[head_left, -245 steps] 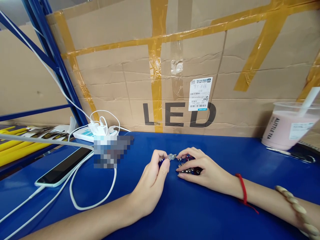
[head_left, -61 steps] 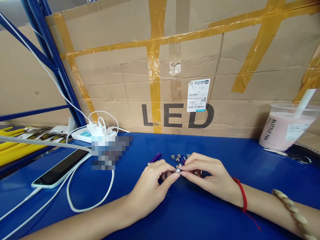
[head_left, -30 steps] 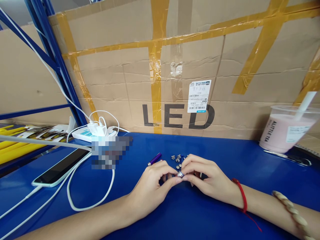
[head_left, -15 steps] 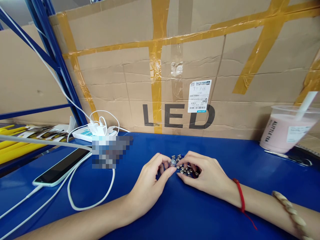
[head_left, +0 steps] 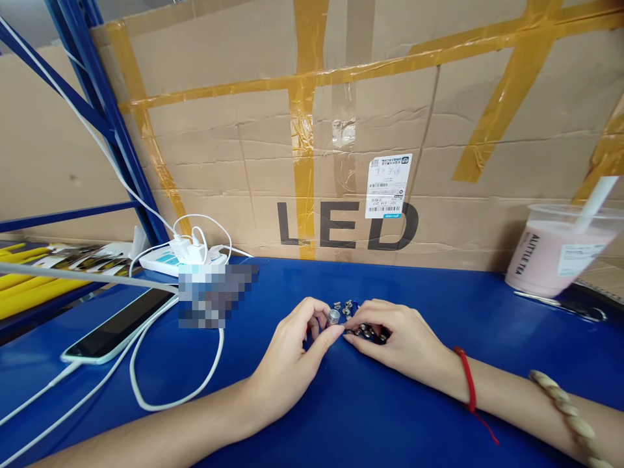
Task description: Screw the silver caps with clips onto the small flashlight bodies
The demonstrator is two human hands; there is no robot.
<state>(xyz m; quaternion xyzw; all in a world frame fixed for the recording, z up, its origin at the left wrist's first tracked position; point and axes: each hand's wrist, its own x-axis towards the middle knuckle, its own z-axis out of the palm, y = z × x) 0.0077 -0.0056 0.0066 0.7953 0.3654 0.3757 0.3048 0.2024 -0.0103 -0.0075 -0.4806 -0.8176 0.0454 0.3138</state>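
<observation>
Work appears part-way: one small silvery cylinder [head_left: 333, 317] is in hand, while metal pieces [head_left: 364, 331] lie loose on the blue table [head_left: 390, 409]. Left hand [head_left: 298, 357]: thumb and fingers pinched around the cylinder. Right hand [head_left: 402, 331]: half-curled over the pieces, fingertips near the cylinder; any grip cannot be confirmed.

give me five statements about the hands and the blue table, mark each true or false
1. The left hand holds a small silvery cylindrical metal piece. True.
2. The right hand is wrapped around a glass bottle. False: its fingers curve over small shiny metal pieces.
3. A red string bracelet circles the right wrist. True.
4. The pale-edged, black-screened phone lies to the right of both hands. False: it lies to their left.
5. The brown cardboard behind the table bears the black letters LED. True.
</observation>
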